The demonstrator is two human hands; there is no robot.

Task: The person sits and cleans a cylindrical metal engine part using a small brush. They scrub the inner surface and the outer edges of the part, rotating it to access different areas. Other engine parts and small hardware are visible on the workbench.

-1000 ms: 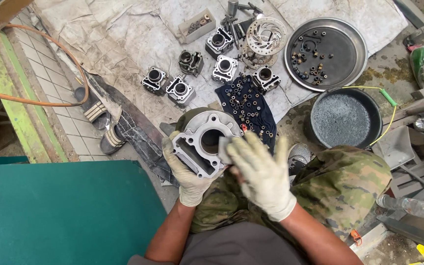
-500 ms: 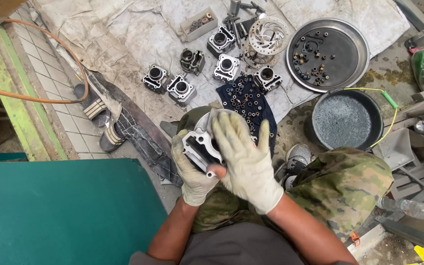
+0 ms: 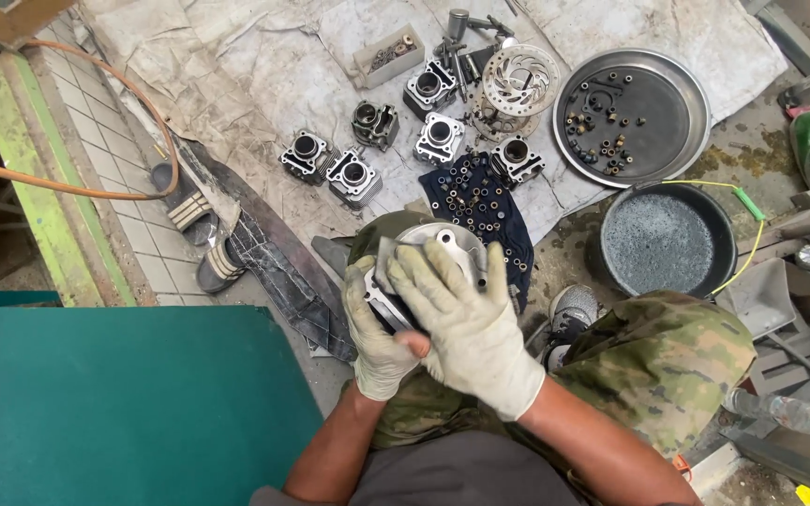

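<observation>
Both my hands wear pale gloves. My left hand point(image 3: 374, 330) grips a silver engine cylinder block point(image 3: 452, 243) from below, over my knee. My right hand point(image 3: 459, 315) lies flat across the block's face and presses a small grey abrasive pad point(image 3: 388, 254) against it. Most of the block is hidden under that hand; only its upper rim shows.
Several smaller cylinder blocks point(image 3: 352, 175) and a brake disc point(image 3: 520, 80) lie on a dirty cloth point(image 3: 236, 84). A dark cloth point(image 3: 480, 201) holds small rollers. A round metal tray point(image 3: 696, 84) and a black basin point(image 3: 663, 239) sit at right. A green panel point(image 3: 124, 403) is at lower left.
My right hand has moved left and up across the block's face with the pad, now covering it. The left hand tilted the block away, hiding its bore.
</observation>
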